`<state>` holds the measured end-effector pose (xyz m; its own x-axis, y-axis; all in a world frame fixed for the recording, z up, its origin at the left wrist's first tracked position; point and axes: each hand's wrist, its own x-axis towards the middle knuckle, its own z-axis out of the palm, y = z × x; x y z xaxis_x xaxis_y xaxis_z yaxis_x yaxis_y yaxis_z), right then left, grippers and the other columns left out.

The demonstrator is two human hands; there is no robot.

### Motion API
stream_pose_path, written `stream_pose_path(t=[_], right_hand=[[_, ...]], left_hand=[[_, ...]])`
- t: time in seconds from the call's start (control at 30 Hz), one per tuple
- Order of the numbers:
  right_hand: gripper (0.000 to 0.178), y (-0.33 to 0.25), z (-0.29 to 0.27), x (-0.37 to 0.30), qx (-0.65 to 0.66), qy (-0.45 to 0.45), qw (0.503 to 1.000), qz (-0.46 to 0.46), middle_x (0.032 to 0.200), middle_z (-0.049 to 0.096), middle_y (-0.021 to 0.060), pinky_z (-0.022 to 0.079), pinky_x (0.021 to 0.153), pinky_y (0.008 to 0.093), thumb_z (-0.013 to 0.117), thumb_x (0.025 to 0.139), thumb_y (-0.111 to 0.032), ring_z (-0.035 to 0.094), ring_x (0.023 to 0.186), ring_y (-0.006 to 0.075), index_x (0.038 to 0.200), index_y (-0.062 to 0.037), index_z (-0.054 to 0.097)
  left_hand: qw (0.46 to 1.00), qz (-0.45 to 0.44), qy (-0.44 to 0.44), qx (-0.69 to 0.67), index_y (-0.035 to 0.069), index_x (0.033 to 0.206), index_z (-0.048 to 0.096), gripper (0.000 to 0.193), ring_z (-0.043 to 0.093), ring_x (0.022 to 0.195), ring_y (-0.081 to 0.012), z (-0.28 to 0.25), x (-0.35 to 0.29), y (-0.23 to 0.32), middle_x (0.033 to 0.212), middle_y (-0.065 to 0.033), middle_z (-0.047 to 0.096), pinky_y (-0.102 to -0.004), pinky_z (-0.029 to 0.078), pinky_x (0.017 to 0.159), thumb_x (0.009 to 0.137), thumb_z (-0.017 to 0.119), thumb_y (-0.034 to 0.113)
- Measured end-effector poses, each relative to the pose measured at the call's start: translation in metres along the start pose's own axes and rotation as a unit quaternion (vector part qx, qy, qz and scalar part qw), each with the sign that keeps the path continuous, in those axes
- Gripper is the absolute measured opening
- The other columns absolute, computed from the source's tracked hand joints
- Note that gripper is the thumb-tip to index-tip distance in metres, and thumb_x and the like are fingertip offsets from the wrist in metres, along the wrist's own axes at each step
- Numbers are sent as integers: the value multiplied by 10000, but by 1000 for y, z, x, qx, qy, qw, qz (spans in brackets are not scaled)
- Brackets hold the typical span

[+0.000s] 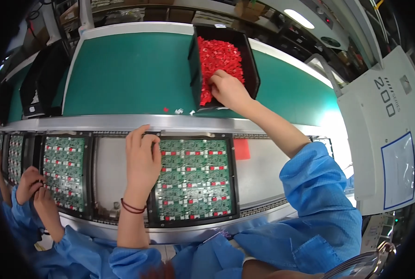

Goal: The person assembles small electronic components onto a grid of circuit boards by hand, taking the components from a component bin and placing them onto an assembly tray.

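My right hand (229, 89) reaches into a black bin (249, 56) filled with small red parts (219, 55), fingers curled among them; whether it grips any is hidden. My left hand (142, 160) lies flat with fingers together on the left edge of a green circuit board panel (196, 179) in a black frame on the conveyor. That panel carries rows of red parts.
A second board panel (64, 169) lies to the left, where another person's hands (33, 190) in blue sleeves work on it. A green mat (128, 74) lies behind the conveyor rail (100, 123). A white machine housing (384, 130) stands at right, a dark bin (40, 83) at left.
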<state>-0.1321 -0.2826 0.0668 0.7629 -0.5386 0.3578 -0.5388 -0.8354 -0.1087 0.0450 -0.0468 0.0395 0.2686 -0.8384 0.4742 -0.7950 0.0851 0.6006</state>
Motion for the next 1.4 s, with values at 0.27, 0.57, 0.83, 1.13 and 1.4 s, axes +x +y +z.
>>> stream_pose_path(t=[0.27, 0.57, 0.83, 1.13, 1.4], right_hand=[[160, -2, -4, -8, 107, 56, 993, 7, 863, 582, 148, 498, 668, 334, 611, 732, -17, 601, 740, 277, 889, 15, 620], [194, -89, -54, -34, 350, 18, 933, -78, 929, 613, 95, 505, 693, 272, 648, 745, 31, 617, 823, 174, 934, -12, 647], [217, -132, -17, -51, 413, -130, 895, -106, 962, 595, 95, 495, 712, 293, 646, 760, -2, 599, 838, 204, 976, -15, 634], [185, -128, -23, -55, 414, -96, 900, -93, 919, 610, 81, 472, 702, 270, 613, 789, 18, 596, 814, 180, 972, -10, 625], [128, -110, -25, -79, 403, -159, 901, 20, 831, 606, 64, 461, 662, 247, 641, 800, -40, 579, 714, 112, 923, -9, 624]], left_hand=[[1000, -5, 6, 12, 41, 860, 540, 122, 450, 1057, -341, -3, -12, -3, 1104, -137, 507, -444, 352, 923, 755, 572, -12], [693, -305, -146, -637, -4, 1153, 497, 338, 553, 1038, -234, -4, -8, 1, 1155, -127, 537, -316, 462, 870, 961, 400, 256], [506, -357, -247, -745, -18, 1141, 466, 475, 583, 970, -198, 1, -10, -4, 1075, -139, 555, -337, 494, 862, 965, 327, 401], [556, -386, -210, -706, -84, 1108, 475, 305, 576, 1012, -270, -11, -11, 0, 1121, -196, 540, -341, 472, 919, 924, 387, 143], [673, -400, -95, -615, -15, 1011, 496, 172, 627, 872, -184, -16, -7, -19, 998, -163, 612, -240, 525, 771, 924, 480, 132]])
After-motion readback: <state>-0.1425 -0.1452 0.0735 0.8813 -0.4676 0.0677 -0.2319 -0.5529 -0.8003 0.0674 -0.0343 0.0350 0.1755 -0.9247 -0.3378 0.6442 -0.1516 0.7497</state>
